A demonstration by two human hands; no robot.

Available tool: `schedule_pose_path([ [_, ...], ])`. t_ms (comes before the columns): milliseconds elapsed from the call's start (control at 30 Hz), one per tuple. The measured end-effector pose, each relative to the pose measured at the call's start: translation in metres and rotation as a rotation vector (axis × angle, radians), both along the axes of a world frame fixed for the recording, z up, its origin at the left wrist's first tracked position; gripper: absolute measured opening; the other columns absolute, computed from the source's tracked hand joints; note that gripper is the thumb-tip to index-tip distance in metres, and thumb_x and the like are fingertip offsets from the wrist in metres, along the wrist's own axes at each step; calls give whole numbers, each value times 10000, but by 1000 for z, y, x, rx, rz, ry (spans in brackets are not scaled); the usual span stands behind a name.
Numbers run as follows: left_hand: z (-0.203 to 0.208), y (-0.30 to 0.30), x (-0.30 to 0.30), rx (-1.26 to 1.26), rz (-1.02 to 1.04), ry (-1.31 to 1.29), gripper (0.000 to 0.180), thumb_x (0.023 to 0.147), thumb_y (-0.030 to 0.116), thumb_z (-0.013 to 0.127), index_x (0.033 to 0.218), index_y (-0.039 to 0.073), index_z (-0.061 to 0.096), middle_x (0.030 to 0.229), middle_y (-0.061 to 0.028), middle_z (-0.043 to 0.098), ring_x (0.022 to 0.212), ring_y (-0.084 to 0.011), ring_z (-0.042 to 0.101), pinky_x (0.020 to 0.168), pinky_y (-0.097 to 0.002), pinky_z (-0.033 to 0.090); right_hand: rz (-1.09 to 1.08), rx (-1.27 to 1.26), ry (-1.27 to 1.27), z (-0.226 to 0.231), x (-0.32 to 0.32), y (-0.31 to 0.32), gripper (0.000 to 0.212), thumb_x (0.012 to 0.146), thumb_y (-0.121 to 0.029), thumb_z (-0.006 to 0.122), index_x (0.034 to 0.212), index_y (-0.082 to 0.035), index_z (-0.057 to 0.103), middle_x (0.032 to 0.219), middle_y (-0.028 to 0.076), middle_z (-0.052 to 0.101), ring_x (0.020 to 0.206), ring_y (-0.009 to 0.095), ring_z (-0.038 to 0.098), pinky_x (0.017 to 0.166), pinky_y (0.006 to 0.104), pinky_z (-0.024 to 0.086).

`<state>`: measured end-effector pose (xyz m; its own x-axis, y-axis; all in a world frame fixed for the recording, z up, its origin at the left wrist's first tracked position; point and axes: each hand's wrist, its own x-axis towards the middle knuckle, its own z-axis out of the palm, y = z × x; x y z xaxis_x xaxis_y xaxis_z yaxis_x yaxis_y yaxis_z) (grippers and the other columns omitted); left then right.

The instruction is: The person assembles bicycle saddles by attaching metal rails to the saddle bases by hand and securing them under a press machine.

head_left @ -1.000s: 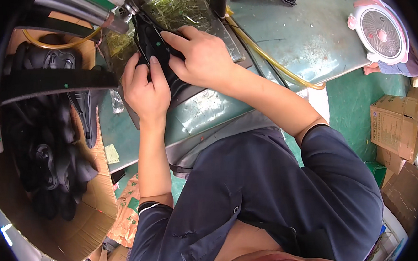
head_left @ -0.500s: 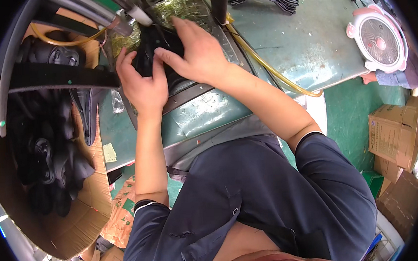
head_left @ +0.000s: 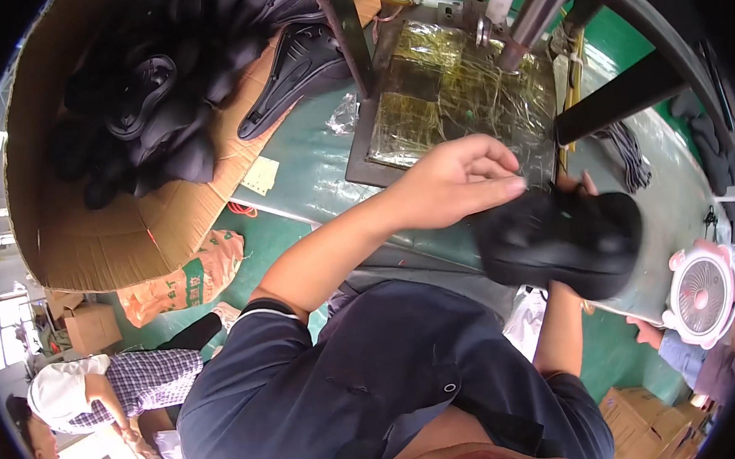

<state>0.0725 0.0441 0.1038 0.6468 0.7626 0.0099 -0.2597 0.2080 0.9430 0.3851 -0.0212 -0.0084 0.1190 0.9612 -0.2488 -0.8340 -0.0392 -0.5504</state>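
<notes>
A black padded piece, seemingly a bicycle saddle, is held up at the right, in front of the table edge. My right hand grips it from behind; only some fingertips show above it, and the forearm emerges below. Just left of the saddle, my left hand hovers with loosely curved fingers apart and thumb stretched toward the saddle's edge. It seems to hold nothing. Beyond it lies the press bed, covered with shiny yellowish film, under a metal press rod.
A large cardboard box full of black saddle pieces stands left, with a black plastic saddle shell at its edge. A press frame bar juts over the right. Farther right are stacked black strips and a pink-white fan. Another person works at lower left.
Both hands have left the press bed. The black piece has come off it in my right hand, toward the right, and my left hand has drawn back. The view has turned left.
</notes>
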Motion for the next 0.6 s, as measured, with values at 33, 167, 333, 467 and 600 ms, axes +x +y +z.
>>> schedule_pose_path([
  [33,7,-3,-13,-109,-14,-81,327,1045,180,775,1286,13,633,1159,-126,772,1037,-129,738,855,-283,600,-167,312,-212,-34,21,-17,243,1074,-191,678,1194,16,721,1125,121,752,1073,207,691,989,355,529],
  [167,-26,25,-100,1067,837,741,334,905,134,835,1215,50,744,1175,-125,778,1055,-331,749,949,-425,577,-607,-110,-1361,62,9,-30,433,997,-325,806,1239,17,698,993,77,728,837,171,689,798,333,544],
  [333,-71,91,-239,1298,787,1524,678,964,195,766,1591,93,528,1499,-262,613,1289,-456,640,1049,-494,547,-526,7,-883,130,136,102,651,1049,-417,745,1414,105,613,1143,148,753,1019,202,754,876,310,594],
  [467,-57,46,-221,910,561,1682,642,991,234,735,1584,124,515,1484,-260,619,1253,-477,655,1011,-523,561,-296,-118,-2330,102,165,98,546,914,-190,734,1398,47,644,1311,208,731,1192,343,731,1041,423,584],
  [600,-30,-18,-126,478,559,1213,581,932,219,830,1445,36,625,1073,-218,708,813,-427,685,741,-535,566,0,-211,-2428,87,176,85,540,873,-95,643,1412,-79,675,1306,226,710,1212,410,691,1048,481,566],
])
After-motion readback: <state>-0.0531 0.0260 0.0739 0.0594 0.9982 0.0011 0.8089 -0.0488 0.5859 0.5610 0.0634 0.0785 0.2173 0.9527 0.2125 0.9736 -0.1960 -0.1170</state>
